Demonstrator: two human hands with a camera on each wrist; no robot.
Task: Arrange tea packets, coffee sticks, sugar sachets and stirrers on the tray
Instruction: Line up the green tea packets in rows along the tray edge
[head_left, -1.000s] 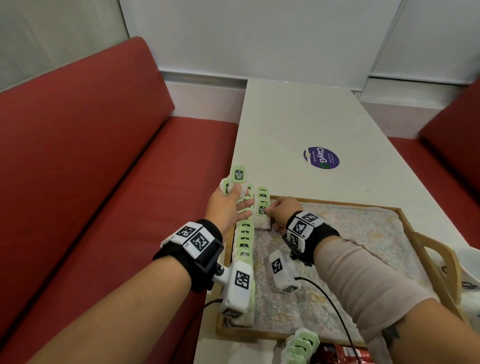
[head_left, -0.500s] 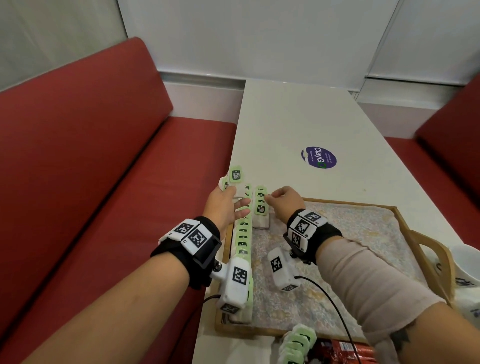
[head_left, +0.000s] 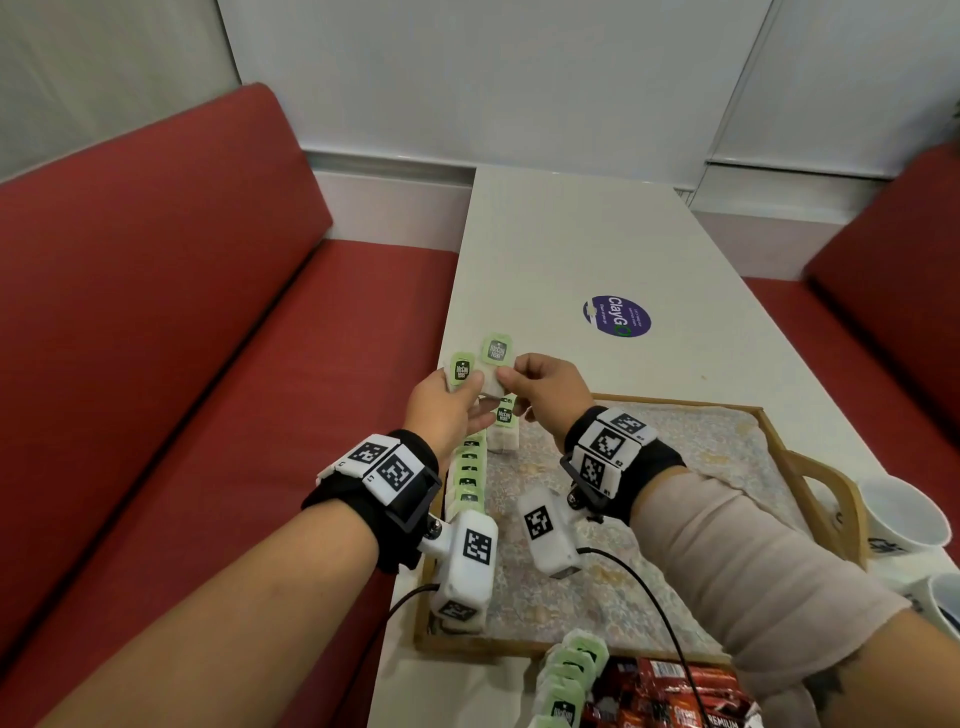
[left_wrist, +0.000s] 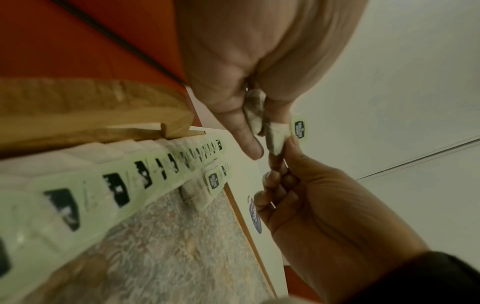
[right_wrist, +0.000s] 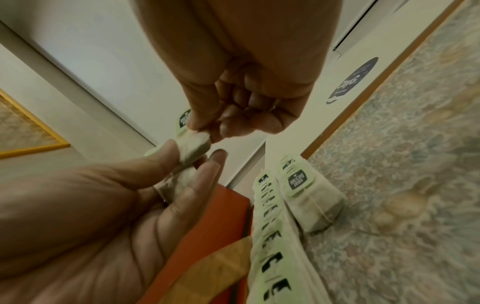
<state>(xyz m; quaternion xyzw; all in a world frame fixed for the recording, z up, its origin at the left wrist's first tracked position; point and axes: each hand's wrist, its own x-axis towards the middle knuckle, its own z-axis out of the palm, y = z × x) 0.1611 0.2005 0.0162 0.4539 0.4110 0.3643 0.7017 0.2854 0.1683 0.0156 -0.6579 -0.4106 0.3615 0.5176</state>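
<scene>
Two hands: raised together above the tray's far left corner, passing tea bags between them, probably so one can be laid down at a time.
Left hand (head_left: 445, 410): thumb and fingers grasp a tea bag (head_left: 461, 370), its green tag upright; likely a reserve for the next placement.
Row (head_left: 470, 470): tea bags overlapped along the left rim of the tray (head_left: 847, 501), tags up, apparently for neat display.
Right hand (head_left: 545, 387): fingers curled, pinching a second bag (head_left: 497, 351) by its pouch.
Spare bags (head_left: 571, 673): on the table below the tray, beside red sachets (head_left: 670, 693), not yet arranged.
</scene>
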